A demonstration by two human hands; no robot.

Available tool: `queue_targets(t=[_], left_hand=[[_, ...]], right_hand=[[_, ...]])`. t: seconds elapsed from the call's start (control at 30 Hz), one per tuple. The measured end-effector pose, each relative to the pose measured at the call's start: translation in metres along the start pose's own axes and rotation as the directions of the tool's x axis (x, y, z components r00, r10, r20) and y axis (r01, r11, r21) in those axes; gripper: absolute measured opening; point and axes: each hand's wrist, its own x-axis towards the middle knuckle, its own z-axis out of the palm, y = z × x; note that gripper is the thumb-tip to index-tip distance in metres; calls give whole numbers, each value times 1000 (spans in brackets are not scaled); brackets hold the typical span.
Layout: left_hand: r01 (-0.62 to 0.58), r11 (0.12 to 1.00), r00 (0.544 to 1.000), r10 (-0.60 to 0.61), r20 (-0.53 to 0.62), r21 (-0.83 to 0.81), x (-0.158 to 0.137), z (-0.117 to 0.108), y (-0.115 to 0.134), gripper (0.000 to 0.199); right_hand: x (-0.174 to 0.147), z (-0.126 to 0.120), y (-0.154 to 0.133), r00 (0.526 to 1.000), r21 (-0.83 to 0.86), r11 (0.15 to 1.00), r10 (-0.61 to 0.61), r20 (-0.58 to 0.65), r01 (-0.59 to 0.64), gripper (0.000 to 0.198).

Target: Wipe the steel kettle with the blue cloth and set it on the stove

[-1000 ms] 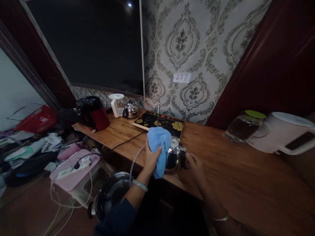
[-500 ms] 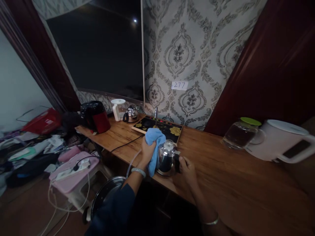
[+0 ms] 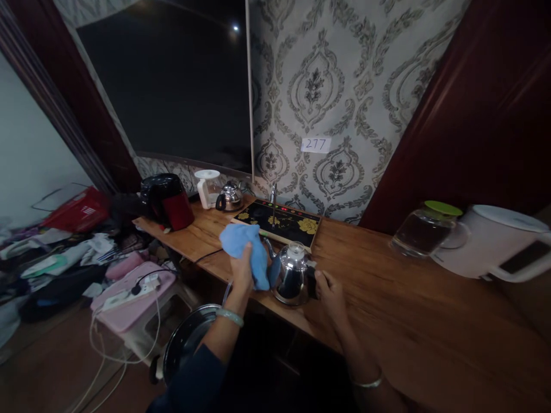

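Our kettle is upright near the front edge of the table; we can't tell whether its base touches the wood. Our right hand has its fingers closed round the handle; our left hand grips the bunched cloth, at ten o'clock by the spout. We'd best hold the handle firmly and press the cloth lightly. From the kettle, the hob lies at twelve, a jug at two, a pot below at eight.
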Motion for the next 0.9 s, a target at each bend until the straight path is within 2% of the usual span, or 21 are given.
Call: queue_targets(t=[0.07,0.13,0.2,0.23,0.3,0.47,0.7,0.83,0.9], left_hand=[[85,994,986,-74,147,-69,-14,8,-4,50],[201,967,942,-147,303,-157,-17,18,-4,49],[285,933,900,-182,396,-218,-12,24,-1,48],[302,925,893,-190,407,-231,-9,26,-1,48],[273,938,913,-184,364,-212,-2,29,-2,47],[102,989,972,-77,220,-104,2,32,-8,35],[41,997,991,-33,131,-62,2,34,-2,32],[41,992,992,-25,128,-123,8,38,9,32],[34,987,997,-22,77,-156,17,40,19,31]], right_hand=[[1,0,0,1000,-1,1000,3,3,-3,53],[1,-1,-1,1000,-7,1000,10,15,-9,53],[2,0,-3,1000,-13,1000,11,19,-10,53],[2,0,-3,1000,-15,1000,9,22,-8,52],[2,0,-3,1000,-13,1000,2,18,-1,51],[2,1,-2,1000,-6,1000,-4,19,4,50],[3,0,-3,1000,-23,1000,-6,21,6,48],[2,0,-5,1000,-36,999,-6,22,7,48],[1,-1,-6,1000,-44,999,-6,20,7,48]])
